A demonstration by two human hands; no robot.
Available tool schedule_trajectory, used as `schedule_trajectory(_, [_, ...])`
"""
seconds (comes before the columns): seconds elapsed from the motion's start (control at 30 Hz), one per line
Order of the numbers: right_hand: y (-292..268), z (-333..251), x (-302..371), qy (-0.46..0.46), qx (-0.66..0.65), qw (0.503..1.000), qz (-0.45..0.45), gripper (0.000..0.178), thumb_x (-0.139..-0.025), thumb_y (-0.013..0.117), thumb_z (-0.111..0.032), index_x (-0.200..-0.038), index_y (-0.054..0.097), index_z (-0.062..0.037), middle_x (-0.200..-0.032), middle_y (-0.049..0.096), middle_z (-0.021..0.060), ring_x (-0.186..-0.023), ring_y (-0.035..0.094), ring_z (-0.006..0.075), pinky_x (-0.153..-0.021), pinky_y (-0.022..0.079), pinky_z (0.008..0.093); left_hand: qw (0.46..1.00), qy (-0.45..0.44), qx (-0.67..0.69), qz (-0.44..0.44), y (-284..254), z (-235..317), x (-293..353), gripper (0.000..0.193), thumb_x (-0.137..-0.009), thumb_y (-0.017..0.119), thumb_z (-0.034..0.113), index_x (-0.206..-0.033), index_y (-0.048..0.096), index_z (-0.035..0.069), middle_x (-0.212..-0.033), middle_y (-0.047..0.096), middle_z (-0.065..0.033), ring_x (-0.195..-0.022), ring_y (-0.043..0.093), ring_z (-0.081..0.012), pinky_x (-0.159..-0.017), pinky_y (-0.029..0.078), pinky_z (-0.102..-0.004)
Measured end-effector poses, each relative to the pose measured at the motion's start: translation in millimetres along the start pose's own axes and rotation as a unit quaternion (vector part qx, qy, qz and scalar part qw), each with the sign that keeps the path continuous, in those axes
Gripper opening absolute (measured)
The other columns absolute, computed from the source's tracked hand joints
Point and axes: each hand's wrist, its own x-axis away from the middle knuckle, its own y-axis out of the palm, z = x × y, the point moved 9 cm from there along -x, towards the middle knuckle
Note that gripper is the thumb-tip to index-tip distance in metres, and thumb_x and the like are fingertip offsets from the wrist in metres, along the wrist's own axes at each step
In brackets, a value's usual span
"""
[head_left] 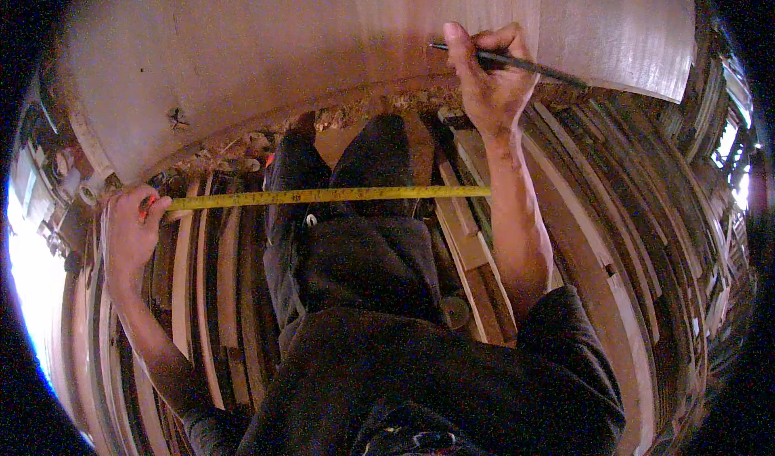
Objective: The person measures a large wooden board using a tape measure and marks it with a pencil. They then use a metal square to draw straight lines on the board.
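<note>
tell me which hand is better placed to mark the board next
Likely the right hand: it holds a dark pencil over the pale board, while the left hand grips the tape measure.

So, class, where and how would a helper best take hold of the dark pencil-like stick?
Probably by the bare right end of the dark pencil-like stick, coming from the right. The right hand grips it nearer its left end, leaving a longer slim length jutting past the hand, slanting down to the right in the picture. A light pinch across it should suit such a thin shaft.
</note>
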Motion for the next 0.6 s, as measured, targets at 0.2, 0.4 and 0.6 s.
schedule_trajectory(0.2, [14.4, -12.7, 3.1, -0.094, 0.073, 0.991, -0.054, 0.04, -0.097, 0.078, -0.015, -0.074, 0.045, -0.0105, -0.062, 0.067, 0.007, -0.058, 0.067, 0.0102, -0.054, 0.053, 0.0273, 1.0, -0.01, -0.017, 0.013, -1.6, 1.6, -2.2, 0.032, -0.094, 0.074, 0.031, -0.092, 0.07, -0.001, -0.082, 0.067, -0.0227, -0.076, 0.064, -0.0407, -0.073, 0.048, -0.0489])
schedule_trajectory(0.4, [15.9, -15.4, 8.1, -0.134, 0.141, 0.981, -0.022, 0.041, -0.088, 0.083, -0.033, -0.069, 0.051, -0.0147, -0.054, 0.056, 0.0016, -0.047, 0.056, 0.0266, -0.051, 0.043, 0.0427, 0.999, 0.007, -0.006, 0.036, -5.1, 0.9, -2.1, 0.03, -0.096, 0.072, 0.029, -0.092, 0.071, 0.0, -0.082, 0.067, -0.022, -0.076, 0.063, -0.0393, -0.073, 0.048, -0.0488])
schedule_trajectory(0.6, [17.8, -3.6, 11.6, -0.09, 0.086, 0.992, -0.023, 0.038, -0.088, 0.082, -0.035, -0.072, 0.053, -0.016, -0.057, 0.056, 0.0016, -0.05, 0.057, 0.0286, -0.052, 0.04, 0.0453, 0.999, 0.01, 0.01, 0.04, -3.9, -6.5, 4.9, 0.028, -0.096, 0.072, 0.029, -0.094, 0.071, 0.001, -0.083, 0.067, -0.0196, -0.078, 0.061, -0.0366, -0.076, 0.048, -0.0472])
